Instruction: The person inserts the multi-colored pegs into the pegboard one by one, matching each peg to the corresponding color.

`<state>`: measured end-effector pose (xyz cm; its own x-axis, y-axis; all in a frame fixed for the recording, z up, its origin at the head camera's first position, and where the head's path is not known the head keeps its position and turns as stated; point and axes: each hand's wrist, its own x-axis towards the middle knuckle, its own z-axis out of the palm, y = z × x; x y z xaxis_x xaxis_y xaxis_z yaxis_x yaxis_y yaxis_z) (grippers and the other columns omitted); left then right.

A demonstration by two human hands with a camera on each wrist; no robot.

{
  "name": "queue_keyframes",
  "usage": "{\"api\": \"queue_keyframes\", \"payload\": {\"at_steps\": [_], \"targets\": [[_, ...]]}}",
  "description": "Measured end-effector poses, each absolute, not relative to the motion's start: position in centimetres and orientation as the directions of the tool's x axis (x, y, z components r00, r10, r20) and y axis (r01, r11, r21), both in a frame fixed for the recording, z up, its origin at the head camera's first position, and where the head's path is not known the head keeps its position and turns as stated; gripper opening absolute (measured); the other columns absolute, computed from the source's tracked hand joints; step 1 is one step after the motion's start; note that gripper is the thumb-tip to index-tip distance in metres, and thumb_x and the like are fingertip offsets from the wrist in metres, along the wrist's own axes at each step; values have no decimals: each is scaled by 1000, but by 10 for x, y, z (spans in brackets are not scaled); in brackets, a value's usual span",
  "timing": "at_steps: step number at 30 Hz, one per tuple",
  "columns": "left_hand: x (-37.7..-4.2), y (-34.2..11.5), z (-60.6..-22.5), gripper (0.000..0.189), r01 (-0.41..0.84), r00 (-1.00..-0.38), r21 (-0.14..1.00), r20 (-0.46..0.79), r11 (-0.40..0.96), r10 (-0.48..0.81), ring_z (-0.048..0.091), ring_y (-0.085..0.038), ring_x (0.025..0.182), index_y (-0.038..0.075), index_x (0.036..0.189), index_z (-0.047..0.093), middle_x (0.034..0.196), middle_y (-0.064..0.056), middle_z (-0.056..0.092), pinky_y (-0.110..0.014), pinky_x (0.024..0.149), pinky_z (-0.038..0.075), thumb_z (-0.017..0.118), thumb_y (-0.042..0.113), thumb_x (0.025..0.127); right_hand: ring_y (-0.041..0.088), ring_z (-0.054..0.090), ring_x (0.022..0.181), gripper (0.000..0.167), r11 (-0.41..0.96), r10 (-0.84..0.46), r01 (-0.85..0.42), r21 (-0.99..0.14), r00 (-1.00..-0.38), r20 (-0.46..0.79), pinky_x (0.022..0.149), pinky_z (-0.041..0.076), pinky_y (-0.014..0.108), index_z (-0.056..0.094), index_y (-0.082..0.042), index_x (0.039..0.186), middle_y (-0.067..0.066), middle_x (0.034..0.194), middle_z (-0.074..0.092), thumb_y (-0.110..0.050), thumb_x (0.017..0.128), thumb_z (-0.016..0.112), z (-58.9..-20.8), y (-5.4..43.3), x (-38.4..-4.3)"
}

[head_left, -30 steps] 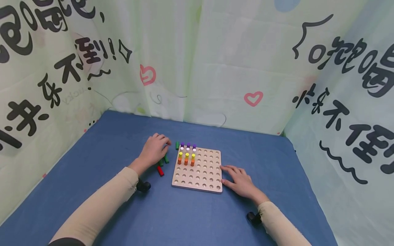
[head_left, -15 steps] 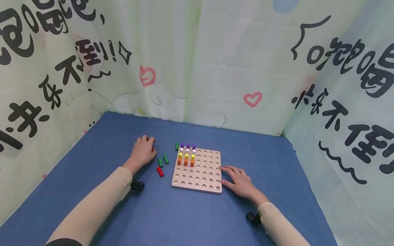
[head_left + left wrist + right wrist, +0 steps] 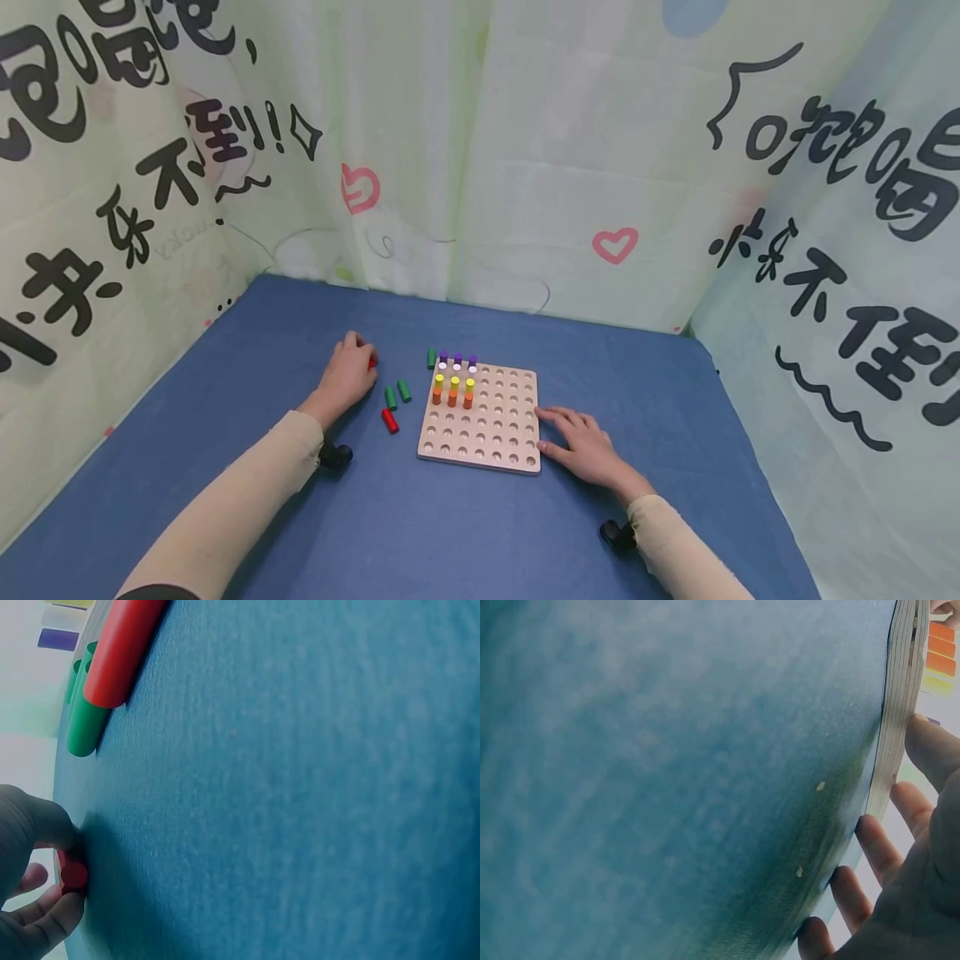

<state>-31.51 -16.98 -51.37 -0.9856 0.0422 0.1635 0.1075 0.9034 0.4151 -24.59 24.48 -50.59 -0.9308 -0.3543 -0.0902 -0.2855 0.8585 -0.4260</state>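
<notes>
My left hand (image 3: 345, 375) is at the left of the blue table, its thumb and fingers pinching a small red peg (image 3: 73, 871); most of that peg is hidden in the head view. Right of this hand lie two green pegs (image 3: 391, 397) and another red peg (image 3: 390, 421). The square wooden pegboard (image 3: 480, 452) has rows of round holes. Purple, white, yellow (image 3: 454, 383) and orange pegs (image 3: 452, 398) stand upright at its far left part, three of each colour. My right hand (image 3: 585, 447) has its fingers extended, with thumb and fingertips at the board's right edge.
A third green peg (image 3: 431, 358) stands beside the board's far left corner. Pale printed curtains (image 3: 540, 208) enclose the blue tabletop (image 3: 450, 533) at the back and on both sides.
The left hand has moved left, away from the board, and taken hold of a red peg; the green pegs it partly covered now show. The right hand has stayed at the board's edge.
</notes>
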Motion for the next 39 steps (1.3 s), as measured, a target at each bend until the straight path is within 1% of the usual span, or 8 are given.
{"api": "queue_keyframes", "payload": {"at_steps": [6,10,16,19,23,27,33,39], "targets": [[-312,-169,-511,14,129,-984,399,168,908,66,53,-37,99,2,109,70,111,-19,55,-49,83,50,65,4,96,49,32,145,60,859,-352,-280,-429,-931,-97,108,27,75,45,-19,157,14,160,42,-40,103,62,-504,244,-245],[-308,-165,-508,11,144,-977,396,204,907,66,55,-34,94,5,106,69,102,-16,58,-48,78,51,66,5,96,48,32,145,59,860,-354,-284,-424,-930,-95,108,27,75,45,-19,157,14,160,42,-39,104,61,-502,244,-244],[-305,-156,-509,8,170,-963,386,262,907,69,57,-31,93,7,105,69,102,-13,59,-45,74,54,66,8,97,49,33,144,60,851,-364,-293,-436,-927,-87,107,28,75,46,-18,157,16,159,43,-42,103,61,-502,244,-243],[-304,-152,-509,8,188,-955,393,286,900,74,57,-31,91,8,106,68,102,-12,59,-44,72,53,67,8,97,50,33,143,61,845,-368,-299,-443,-927,-77,106,28,75,46,-18,157,16,159,43,-43,103,62,-504,244,-244],[-303,-148,-508,10,210,-951,402,295,891,91,56,-27,86,8,107,67,102,-11,59,-41,70,51,68,8,97,49,33,143,63,849,-369,-305,-431,-927,-71,107,27,75,44,-19,158,15,160,42,-44,102,61,-508,245,-245],[-301,-143,-505,10,234,-947,415,301,880,110,55,-24,82,8,106,67,100,-10,59,-38,69,51,68,6,96,50,33,143,61,849,-367,-302,-433,-927,-73,106,27,76,46,-19,157,16,159,43,-42,102,62,-506,245,-244],[-293,-134,-504,9,271,-933,410,333,871,134,54,-22,80,9,101,65,96,-7,58,-36,68,50,71,7,94,50,33,144,59,860,-359,-288,-421,-928,-99,108,28,76,46,-19,157,16,159,42,-40,104,61,-501,243,-243],[-285,-126,-502,11,305,-916,412,373,859,147,52,-20,80,13,94,63,92,-6,59,-34,67,48,74,10,93,50,34,143,59,860,-359,-290,-419,-929,-94,107,28,76,46,-18,156,16,159,43,-39,103,62,-501,243,-243]]}}
